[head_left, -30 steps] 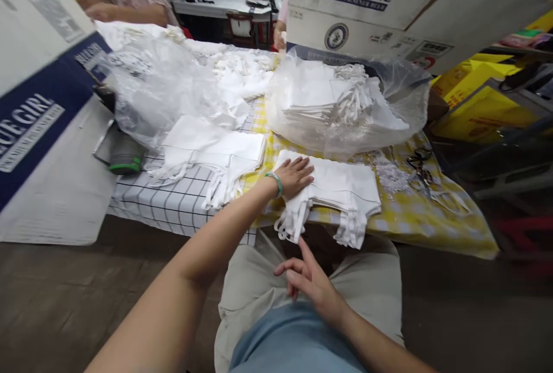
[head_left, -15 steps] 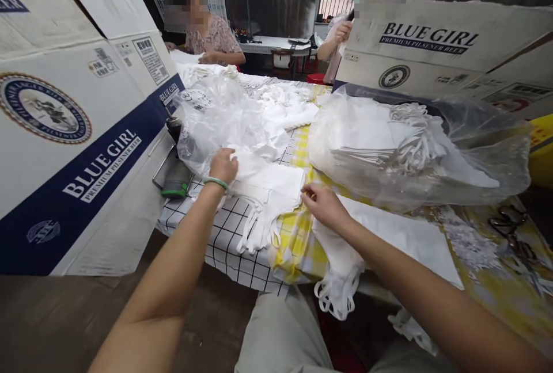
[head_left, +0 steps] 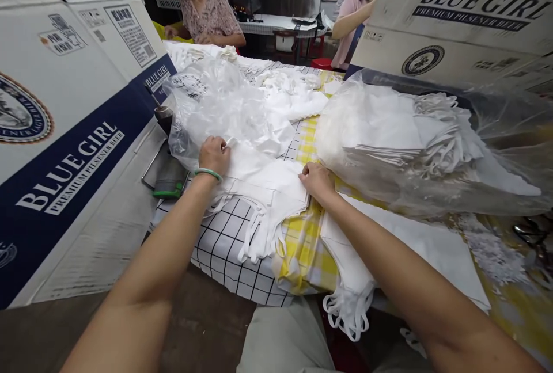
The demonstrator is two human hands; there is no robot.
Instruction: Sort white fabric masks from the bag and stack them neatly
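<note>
A stack of flat white cloth pieces with narrow strap loops (head_left: 276,180) lies on the table in front of me. My left hand (head_left: 213,154), with a green bangle at the wrist, has its fingers closed at the far left corner of the top cloth. At the stack's right edge, my right hand (head_left: 317,180) pinches the cloth between thumb and fingers. The straps dangle toward the table's near edge. Another pile of white cloth pieces (head_left: 406,235) lies partly beneath my right forearm, its loops hanging over the edge.
Crumpled clear plastic (head_left: 216,102) lies beyond my left hand. An open plastic bag (head_left: 328,143) holds more white cloth pieces at right. A large carton (head_left: 86,148) stands left, another (head_left: 466,45) back right. Scissors (head_left: 533,235) lie far right. Two people are across the table.
My left hand has shifted slightly left and its fingers have closed at the cloth's far corner. My right hand now pinches the right edge. The camera view has tilted down slightly.
</note>
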